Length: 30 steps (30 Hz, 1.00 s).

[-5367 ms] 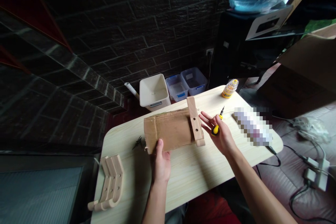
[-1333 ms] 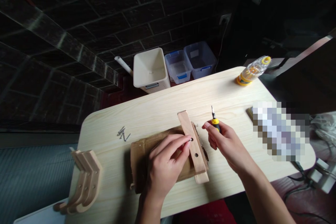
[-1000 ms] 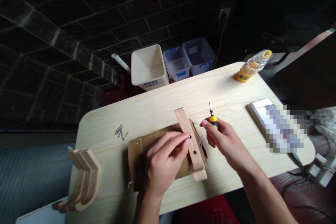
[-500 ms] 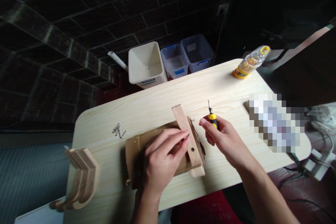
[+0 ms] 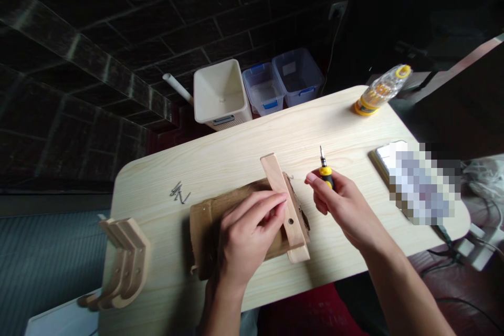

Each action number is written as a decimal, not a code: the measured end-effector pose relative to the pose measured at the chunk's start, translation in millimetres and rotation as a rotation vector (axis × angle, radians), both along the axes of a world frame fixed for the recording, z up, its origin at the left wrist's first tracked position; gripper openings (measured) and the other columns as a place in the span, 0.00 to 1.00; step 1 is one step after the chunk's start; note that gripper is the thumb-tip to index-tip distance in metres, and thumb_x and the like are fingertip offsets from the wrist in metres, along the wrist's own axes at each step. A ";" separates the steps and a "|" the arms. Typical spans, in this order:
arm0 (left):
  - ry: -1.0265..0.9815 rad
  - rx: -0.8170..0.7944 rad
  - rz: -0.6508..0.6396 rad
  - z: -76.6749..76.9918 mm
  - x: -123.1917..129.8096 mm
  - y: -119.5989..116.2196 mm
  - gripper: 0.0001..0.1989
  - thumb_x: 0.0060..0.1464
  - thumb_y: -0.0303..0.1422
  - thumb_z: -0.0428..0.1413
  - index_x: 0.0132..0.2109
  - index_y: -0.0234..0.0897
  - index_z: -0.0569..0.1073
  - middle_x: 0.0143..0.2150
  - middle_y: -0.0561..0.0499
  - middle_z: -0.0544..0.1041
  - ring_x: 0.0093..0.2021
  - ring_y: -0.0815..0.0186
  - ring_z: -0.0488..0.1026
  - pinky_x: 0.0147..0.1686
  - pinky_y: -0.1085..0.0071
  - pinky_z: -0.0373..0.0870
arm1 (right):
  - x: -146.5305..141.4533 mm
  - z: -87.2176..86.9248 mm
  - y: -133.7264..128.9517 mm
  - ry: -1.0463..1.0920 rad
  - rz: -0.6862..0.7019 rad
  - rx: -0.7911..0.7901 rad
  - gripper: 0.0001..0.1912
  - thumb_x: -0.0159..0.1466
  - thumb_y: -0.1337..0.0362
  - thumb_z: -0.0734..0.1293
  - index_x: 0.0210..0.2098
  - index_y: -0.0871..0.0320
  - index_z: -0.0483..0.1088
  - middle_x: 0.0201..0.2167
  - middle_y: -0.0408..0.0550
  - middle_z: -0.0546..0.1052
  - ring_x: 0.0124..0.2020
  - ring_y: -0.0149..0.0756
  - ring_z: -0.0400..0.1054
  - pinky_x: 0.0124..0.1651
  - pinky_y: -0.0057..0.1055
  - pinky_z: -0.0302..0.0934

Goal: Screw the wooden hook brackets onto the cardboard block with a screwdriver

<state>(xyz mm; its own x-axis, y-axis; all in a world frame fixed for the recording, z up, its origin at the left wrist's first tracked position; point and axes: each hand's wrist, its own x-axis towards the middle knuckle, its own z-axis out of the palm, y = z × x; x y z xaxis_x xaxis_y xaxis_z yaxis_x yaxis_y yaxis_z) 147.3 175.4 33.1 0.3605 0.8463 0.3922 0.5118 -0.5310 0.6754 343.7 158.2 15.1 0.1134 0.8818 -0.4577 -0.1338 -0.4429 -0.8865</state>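
My left hand [image 5: 247, 236] is closed in a pinch at the upper middle of a light wooden bar [image 5: 297, 234]. Whatever sits between those fingertips is hidden. The bar has a dark round hole just below the pinch and lies across a brown cardboard piece [image 5: 207, 220]. To the right of the bar, my right hand [image 5: 338, 197] is wrapped around a yellow-and-black screwdriver [image 5: 325, 170], its tip pointing up and away. Several loose screws [image 5: 179, 192] lie on the table left of the cardboard.
Curved wooden pieces [image 5: 128, 268] stand at the table's left edge. A clear bottle-shaped case with a yellow base [image 5: 366, 107] is at the back right, near a blurred-out device [image 5: 388, 155] with a cable. Bins [image 5: 220, 92] stand on the floor behind the table [image 5: 220, 155].
The left fingertips have closed in over the bar, covering a small dark spot that showed between them. My right hand still holds the screwdriver. The whole view has shifted slightly.
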 end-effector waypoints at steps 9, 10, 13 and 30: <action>-0.005 0.010 0.023 -4.5 -2.9 0.0 0.12 0.58 0.20 0.64 0.46 0.40 0.81 0.41 0.52 0.85 0.30 0.74 0.75 0.36 0.77 0.76 | 1.3 -1.0 0.3 0.013 0.003 0.013 0.22 0.67 0.42 0.70 0.36 0.55 0.69 0.21 0.36 0.61 0.24 0.29 0.54 0.27 0.30 0.49; -0.013 0.013 0.018 -4.6 -3.0 0.2 0.12 0.58 0.19 0.64 0.45 0.40 0.82 0.41 0.52 0.85 0.30 0.74 0.75 0.36 0.77 0.76 | 1.6 -1.1 0.1 0.010 0.005 0.016 0.21 0.67 0.42 0.70 0.36 0.55 0.69 0.21 0.36 0.61 0.24 0.29 0.54 0.27 0.30 0.50; -0.035 0.021 0.016 -4.3 -3.1 0.9 0.12 0.57 0.19 0.65 0.45 0.40 0.82 0.41 0.52 0.86 0.29 0.73 0.76 0.34 0.76 0.77 | 2.3 -0.8 -0.8 0.000 0.003 0.013 0.21 0.67 0.42 0.70 0.36 0.55 0.70 0.21 0.36 0.61 0.24 0.29 0.54 0.27 0.30 0.50; -0.030 0.045 0.001 -9.0 -6.5 0.1 0.14 0.57 0.19 0.65 0.47 0.40 0.82 0.43 0.53 0.87 0.39 0.69 0.84 0.45 0.75 0.82 | -1.8 -2.2 -0.1 0.035 -0.014 -0.005 0.20 0.67 0.45 0.72 0.36 0.55 0.70 0.21 0.36 0.60 0.24 0.29 0.54 0.26 0.30 0.49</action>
<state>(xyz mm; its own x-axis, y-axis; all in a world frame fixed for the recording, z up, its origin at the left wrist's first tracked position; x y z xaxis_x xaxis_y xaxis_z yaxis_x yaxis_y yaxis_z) 140.8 175.4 24.1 0.3475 0.8280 0.4401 0.4923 -0.5606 0.6659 342.0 158.1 13.0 0.1097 0.8778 -0.4664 -0.1713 -0.4455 -0.8788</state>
